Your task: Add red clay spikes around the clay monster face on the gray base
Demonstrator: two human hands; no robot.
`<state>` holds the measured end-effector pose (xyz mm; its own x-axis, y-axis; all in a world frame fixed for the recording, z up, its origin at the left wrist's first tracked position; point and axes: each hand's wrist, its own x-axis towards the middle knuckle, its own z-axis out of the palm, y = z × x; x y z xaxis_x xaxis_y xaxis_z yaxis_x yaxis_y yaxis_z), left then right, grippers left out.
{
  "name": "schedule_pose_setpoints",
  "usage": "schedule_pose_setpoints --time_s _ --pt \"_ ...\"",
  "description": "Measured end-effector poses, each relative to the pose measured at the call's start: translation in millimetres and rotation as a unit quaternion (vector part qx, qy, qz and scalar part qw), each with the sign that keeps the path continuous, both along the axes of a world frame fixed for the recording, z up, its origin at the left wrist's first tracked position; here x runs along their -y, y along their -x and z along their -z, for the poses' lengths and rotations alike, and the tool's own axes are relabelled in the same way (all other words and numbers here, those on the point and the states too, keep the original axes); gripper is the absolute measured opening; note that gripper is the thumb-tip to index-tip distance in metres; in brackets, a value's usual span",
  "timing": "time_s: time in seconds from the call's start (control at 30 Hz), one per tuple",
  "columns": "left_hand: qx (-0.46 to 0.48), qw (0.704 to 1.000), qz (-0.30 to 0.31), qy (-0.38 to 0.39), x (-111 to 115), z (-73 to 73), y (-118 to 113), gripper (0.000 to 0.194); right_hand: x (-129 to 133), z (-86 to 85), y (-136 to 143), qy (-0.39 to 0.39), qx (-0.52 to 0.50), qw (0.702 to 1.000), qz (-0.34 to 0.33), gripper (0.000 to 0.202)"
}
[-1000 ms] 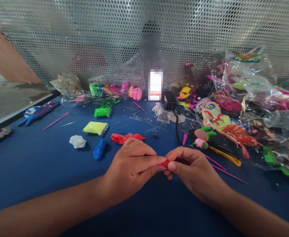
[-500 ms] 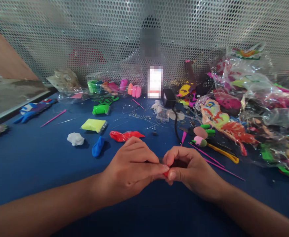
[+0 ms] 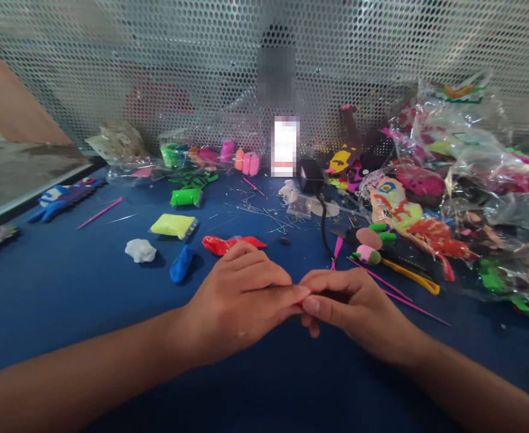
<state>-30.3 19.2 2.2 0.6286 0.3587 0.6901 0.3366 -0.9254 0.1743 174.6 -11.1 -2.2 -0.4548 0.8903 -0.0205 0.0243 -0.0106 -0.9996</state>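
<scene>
Between my fingertips, a small piece of red modelling clay [image 3: 301, 302] barely shows; the fingers cover most of it. My left hand [image 3: 248, 307] pinches it from the left with thumb and forefinger. From the other side, my right hand [image 3: 352, 307] presses on it with thumb and fingers, so the two hands touch above the blue table. Just beyond my left hand lies a red clay packet [image 3: 223, 244], partly behind the knuckles. Farther left are a blue clay lump [image 3: 182, 264], a white clay lump [image 3: 140, 250] and a yellow clay packet [image 3: 174, 226].
A phone with a lit screen [image 3: 284, 147] stands against the perforated metal panel [image 3: 201, 54]. Beside it is a black box [image 3: 312, 175] with a cable. Thin wires [image 3: 273, 216] lie scattered mid-table. Pink tools [image 3: 417, 307] and plastic bags of clay figures [image 3: 426, 198] fill the right.
My right thumb and fingers have closed in over the red clay, so less of it shows. The view has shifted slightly; the table items stay put.
</scene>
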Motion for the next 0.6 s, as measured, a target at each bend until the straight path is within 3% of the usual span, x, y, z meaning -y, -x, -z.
schedule_pose_setpoints --time_s 0.13,0.23,0.3,0.37,0.5,0.6 --pt "0.007 0.999 -0.017 0.026 -8 -6.2 5 0.014 -2 5.7 -3 -0.011 -0.013 0.999 0.031 0.02" --pt "0.006 0.99 -0.119 0.071 -26 -11.1 14 0.02 -8 10.5 -4 -0.01 -0.059 0.99 0.131 0.02" --pt "-0.061 0.972 -0.203 0.097 -41 -10.7 21 0.028 -12 11.6 -4 0.001 -0.091 0.979 0.185 0.021" --pt "-0.156 0.952 -0.242 0.101 -55 -6.8 27 0.036 -15 11.0 -4 0.025 -0.124 0.969 0.212 0.024" --pt "-0.29 0.913 -0.251 0.14 -70 4.0 35 0.042 -14 9.4 -4 0.065 -0.135 0.963 0.223 0.037" --pt "-0.305 0.912 -0.223 0.157 -73 7.0 37 0.037 -13 12.2 -5 0.029 -0.072 0.972 0.221 0.038"
